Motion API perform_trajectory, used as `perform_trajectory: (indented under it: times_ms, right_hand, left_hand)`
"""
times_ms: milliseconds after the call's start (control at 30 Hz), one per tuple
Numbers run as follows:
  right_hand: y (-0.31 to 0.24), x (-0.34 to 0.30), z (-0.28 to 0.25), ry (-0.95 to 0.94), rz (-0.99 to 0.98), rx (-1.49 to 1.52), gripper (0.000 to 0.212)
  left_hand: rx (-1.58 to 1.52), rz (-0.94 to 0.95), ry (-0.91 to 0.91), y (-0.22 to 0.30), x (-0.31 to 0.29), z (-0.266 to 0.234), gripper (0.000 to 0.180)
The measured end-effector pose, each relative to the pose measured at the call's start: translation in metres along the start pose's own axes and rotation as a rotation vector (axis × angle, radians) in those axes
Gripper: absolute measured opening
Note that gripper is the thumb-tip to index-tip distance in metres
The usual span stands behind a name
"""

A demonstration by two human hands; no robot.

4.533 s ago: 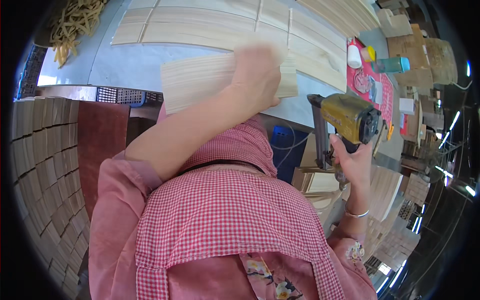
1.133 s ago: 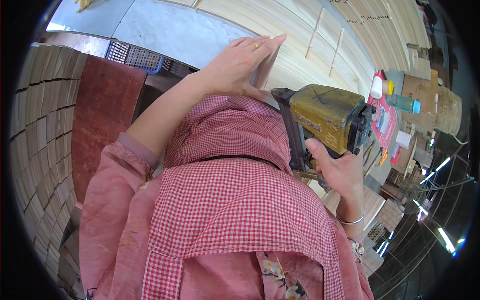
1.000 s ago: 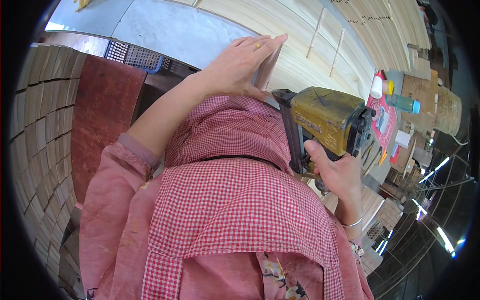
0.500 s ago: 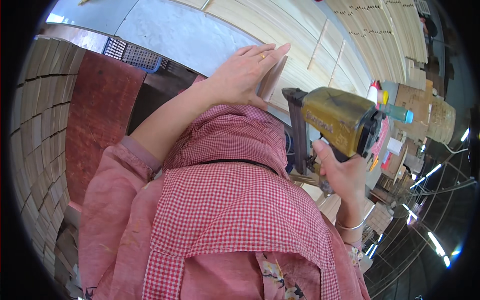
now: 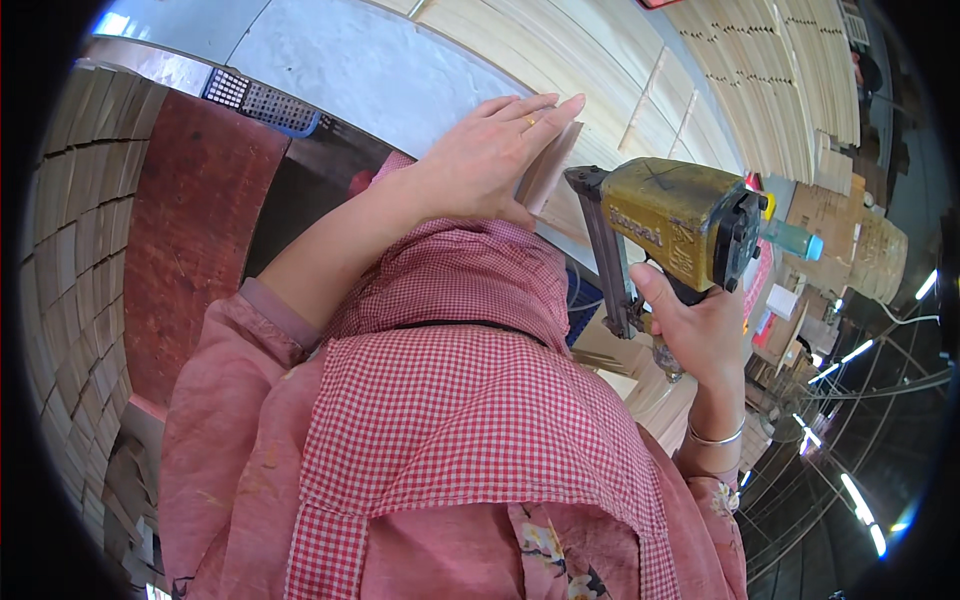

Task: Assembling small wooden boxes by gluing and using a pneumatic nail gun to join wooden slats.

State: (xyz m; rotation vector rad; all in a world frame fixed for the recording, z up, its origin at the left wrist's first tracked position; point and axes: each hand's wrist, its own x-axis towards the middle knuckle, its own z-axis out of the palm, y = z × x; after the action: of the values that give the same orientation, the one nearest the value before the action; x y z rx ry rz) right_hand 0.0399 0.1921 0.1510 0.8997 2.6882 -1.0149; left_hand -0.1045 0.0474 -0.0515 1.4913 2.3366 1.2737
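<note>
My right hand is wrapped round the handle of a yellow and black pneumatic nail gun. The tool's dark nose lies just right of a narrow wooden board, with a small gap seeming to show between them. My left hand grips that board at the near edge of the worktable, thumb on the near side and fingers over the far side. The hand covers much of the board, so its full shape is hidden.
Pale wooden strips lie beyond my left hand on the grey worktable. More stacked strips stand farther right. Wooden blocks are piled at the left beside a reddish-brown panel. A blue basket sits under the table edge.
The nail gun and my right hand have shifted slightly, the tool's body tilting and its magazine swinging right at the lower end. My left hand keeps its hold on the board.
</note>
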Motion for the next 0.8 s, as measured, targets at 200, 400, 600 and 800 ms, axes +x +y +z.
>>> perform_trajectory:
  times_ms: [200, 400, 600, 800]
  right_hand:
    - [-0.004, 0.006, -0.007, -0.048, 0.016, -0.050, 0.037]
    - [-0.002, 0.007, -0.015, -0.068, 0.051, -0.012, 0.042]
    - [0.038, -0.018, -0.046, 0.278, 0.097, 0.026, 0.039]
    - [0.178, -0.034, -0.107, 0.548, 0.258, 0.117, 0.040]
  left_hand:
    - [-0.006, -0.022, -0.026, 0.001, 0.000, 0.001, 0.128]
    - [-0.048, -0.022, -0.026, 0.000, 0.000, 0.003, 0.126]
    - [-0.067, -0.001, -0.009, 0.001, -0.004, -0.001, 0.121]
    - [-0.432, -0.210, 0.047, 0.026, -0.019, -0.042, 0.110]
